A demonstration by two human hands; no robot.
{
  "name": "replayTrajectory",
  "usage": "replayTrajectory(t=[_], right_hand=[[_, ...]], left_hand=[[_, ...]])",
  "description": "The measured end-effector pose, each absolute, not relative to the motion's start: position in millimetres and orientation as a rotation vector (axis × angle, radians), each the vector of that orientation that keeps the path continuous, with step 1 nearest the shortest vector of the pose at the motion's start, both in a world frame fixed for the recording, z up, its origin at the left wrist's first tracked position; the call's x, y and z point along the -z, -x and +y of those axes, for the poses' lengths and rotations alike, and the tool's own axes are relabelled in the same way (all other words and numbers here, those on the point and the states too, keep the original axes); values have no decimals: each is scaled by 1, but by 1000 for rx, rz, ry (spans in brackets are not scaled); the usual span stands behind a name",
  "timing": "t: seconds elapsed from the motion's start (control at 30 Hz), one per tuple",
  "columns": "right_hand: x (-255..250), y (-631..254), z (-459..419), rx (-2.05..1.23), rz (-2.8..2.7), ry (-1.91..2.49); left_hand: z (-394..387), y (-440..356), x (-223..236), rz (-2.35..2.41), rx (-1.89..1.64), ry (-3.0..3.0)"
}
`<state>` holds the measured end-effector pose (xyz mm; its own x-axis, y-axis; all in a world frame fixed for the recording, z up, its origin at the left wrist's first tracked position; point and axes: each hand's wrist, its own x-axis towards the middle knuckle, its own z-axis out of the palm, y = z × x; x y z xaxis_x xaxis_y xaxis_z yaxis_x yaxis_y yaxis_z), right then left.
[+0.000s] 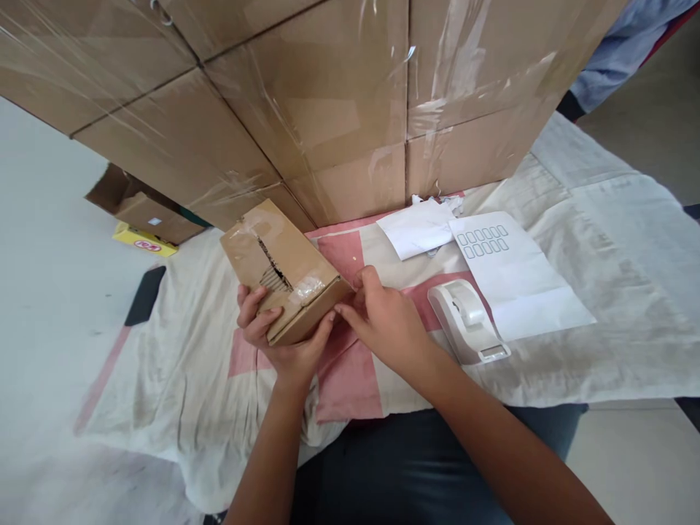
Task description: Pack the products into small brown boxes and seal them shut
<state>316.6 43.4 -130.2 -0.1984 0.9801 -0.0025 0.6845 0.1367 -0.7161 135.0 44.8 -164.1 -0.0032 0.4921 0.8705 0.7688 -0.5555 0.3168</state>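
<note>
The left hand is closed around the near left end of a brown cardboard box with a torn, ridged patch and shiny clear tape; the right hand pinches at its right corner. To the right are a smooth white tape dispenser and a white paper sheet printed with rounded rectangles, all on wrinkled cloth.

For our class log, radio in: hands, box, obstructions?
Left hand gripping small cardboard box. Right hand at its near corner. Box top torn. Tape dispenser beside right wrist, not blocking.
</note>
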Motion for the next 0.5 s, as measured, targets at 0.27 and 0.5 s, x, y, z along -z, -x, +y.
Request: replayTrajectory(t=[0.27, 0.5], right_hand=[[136, -315, 46, -975, -1761, 1527], [147, -309, 47, -1236, -1351, 1347]], left_hand=[[45, -134, 168, -1349, 1595, 2030], [44, -134, 167, -1350, 1617, 2071]])
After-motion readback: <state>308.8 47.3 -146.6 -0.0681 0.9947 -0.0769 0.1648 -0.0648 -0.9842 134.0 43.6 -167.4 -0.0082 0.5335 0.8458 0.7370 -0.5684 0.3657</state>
